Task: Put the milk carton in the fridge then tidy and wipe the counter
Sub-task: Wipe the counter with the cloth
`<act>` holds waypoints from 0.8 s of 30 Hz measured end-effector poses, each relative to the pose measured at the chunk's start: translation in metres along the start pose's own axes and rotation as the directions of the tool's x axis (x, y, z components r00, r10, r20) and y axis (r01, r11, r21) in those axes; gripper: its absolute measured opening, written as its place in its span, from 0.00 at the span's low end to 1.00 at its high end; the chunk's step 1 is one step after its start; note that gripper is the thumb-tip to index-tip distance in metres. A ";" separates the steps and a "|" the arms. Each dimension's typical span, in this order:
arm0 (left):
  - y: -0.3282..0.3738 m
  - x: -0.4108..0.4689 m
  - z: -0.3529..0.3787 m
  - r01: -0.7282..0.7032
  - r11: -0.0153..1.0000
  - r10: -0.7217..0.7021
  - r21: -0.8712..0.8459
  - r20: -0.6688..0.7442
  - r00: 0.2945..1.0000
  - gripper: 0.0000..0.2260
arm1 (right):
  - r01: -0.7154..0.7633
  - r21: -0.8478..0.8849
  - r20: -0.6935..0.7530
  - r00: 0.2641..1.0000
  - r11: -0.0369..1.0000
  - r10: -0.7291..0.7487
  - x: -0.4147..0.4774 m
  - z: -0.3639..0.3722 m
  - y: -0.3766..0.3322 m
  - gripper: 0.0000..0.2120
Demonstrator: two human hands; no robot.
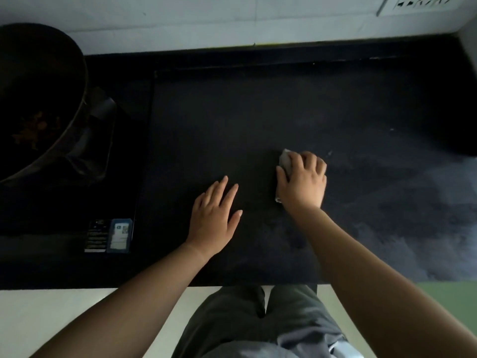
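Wiping stage, seen from above the worker's arms. The right hand (302, 182) lies knuckles up on the black matte stone counter (258, 112), fingers curled over a small pale grey wiping cloth (285, 158) and pressing it to the surface. Only the cloth's left edge shows, from beyond the fingertips back to the heel of the palm, so its long axis seems to run away from the body rather than across it. The left hand (215, 215) rests flat just beside it, fingers straight and slightly spread, holding nothing, probably as a brace.

The cloth is therefore already under the right hand, and the left hand lies between it and the black glass hob (124, 177), which carries a large dark round wok (38, 99) and two small printed labels (108, 235) at its front edge. A paler, streaky sheen (413, 215) covers the counter to the right. The darker ground lies ahead and to the left, so the next stroke likely goes that way, and the left hand would have to lift clear. No milk carton is in view.
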State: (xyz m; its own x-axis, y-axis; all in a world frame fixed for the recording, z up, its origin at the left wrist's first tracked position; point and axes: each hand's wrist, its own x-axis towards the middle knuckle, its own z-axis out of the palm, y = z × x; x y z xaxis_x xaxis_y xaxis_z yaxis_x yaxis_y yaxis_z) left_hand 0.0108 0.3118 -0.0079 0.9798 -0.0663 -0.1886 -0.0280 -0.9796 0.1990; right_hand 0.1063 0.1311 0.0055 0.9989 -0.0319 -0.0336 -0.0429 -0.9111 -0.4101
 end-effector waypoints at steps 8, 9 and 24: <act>-0.003 0.000 -0.001 -0.011 1.000 0.011 -0.013 0.004 1.000 0.26 | 0.356 -0.019 0.094 0.931 0.934 -0.353 -0.069 0.001 0.017 0.19; -0.003 0.000 -0.001 -0.012 1.000 0.012 -0.017 0.007 1.000 0.26 | 0.358 -0.009 0.080 0.931 0.934 -0.356 -0.071 0.000 0.022 0.18; -0.002 0.012 -0.014 -0.018 0.997 0.021 -0.075 0.034 0.999 0.26 | 0.326 -0.029 0.049 0.945 0.945 -0.325 -0.050 -0.012 0.048 0.18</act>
State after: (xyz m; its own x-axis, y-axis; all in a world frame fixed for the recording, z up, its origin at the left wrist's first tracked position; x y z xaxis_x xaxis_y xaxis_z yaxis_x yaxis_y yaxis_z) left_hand 0.0257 0.3154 0.0029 0.9717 -0.0930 -0.2170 -0.0307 -0.9612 0.2742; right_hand 0.0546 0.0845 -0.0016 0.9566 0.2856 0.0571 0.2859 -0.8833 -0.3715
